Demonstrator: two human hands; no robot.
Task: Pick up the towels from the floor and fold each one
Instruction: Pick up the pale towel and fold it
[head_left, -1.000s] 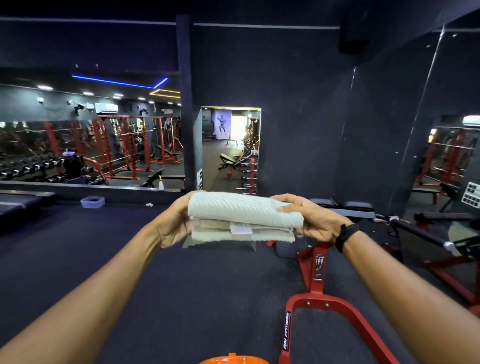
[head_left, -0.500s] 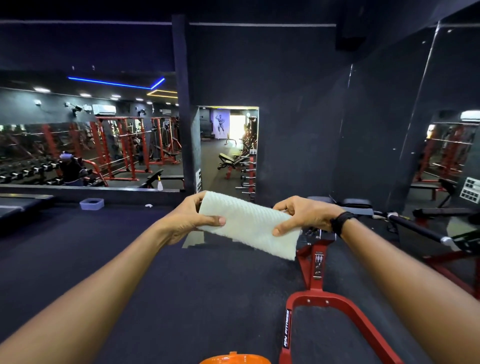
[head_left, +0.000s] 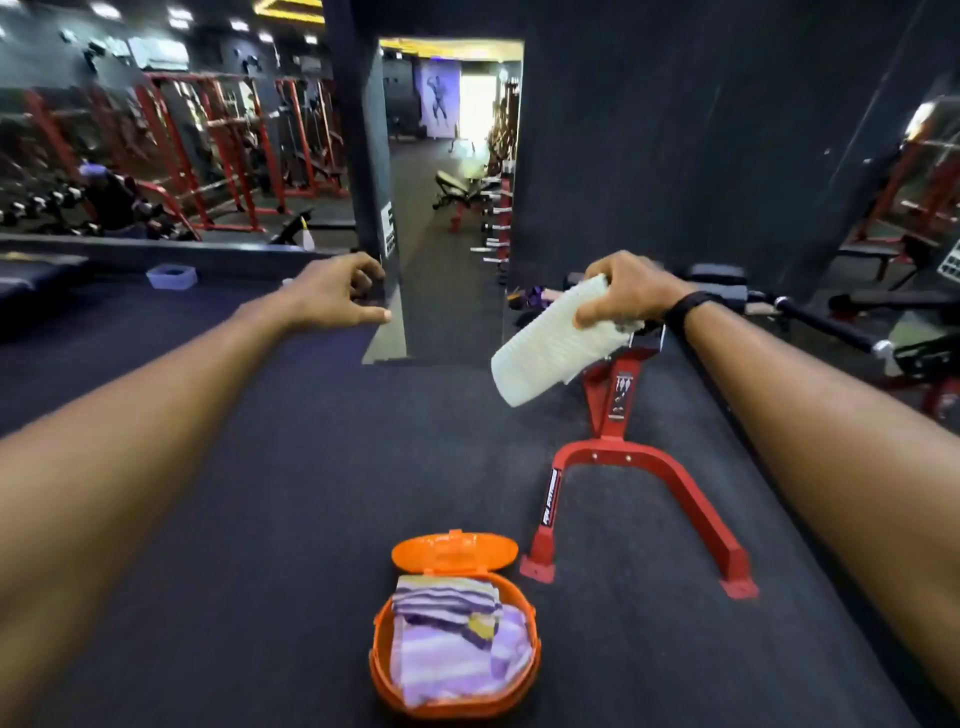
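My right hand (head_left: 621, 292) grips a folded white ribbed towel (head_left: 550, 349) by its upper end; the towel hangs down and to the left, well above the dark floor. My left hand (head_left: 340, 293) is out in front at the same height, apart from the towel, fingers loosely curled and holding nothing. Below, near the bottom centre, an orange oval box (head_left: 527, 670) stands open on the floor with its lid (head_left: 454, 550) tipped back. Folded purple-and-white striped towels (head_left: 452, 644) lie inside it.
A red steel bench base (head_left: 623, 457) spreads its two legs on the floor right of the box. A black barbell bar (head_left: 826, 327) lies at the right. Mirrors, red racks and a dark pillar (head_left: 358, 130) stand ahead. A small pale tub (head_left: 171, 275) sits far left.
My left hand has let go of the white towel, which now hangs from my right hand alone. The view has tipped down, bringing the open orange box fully into sight.
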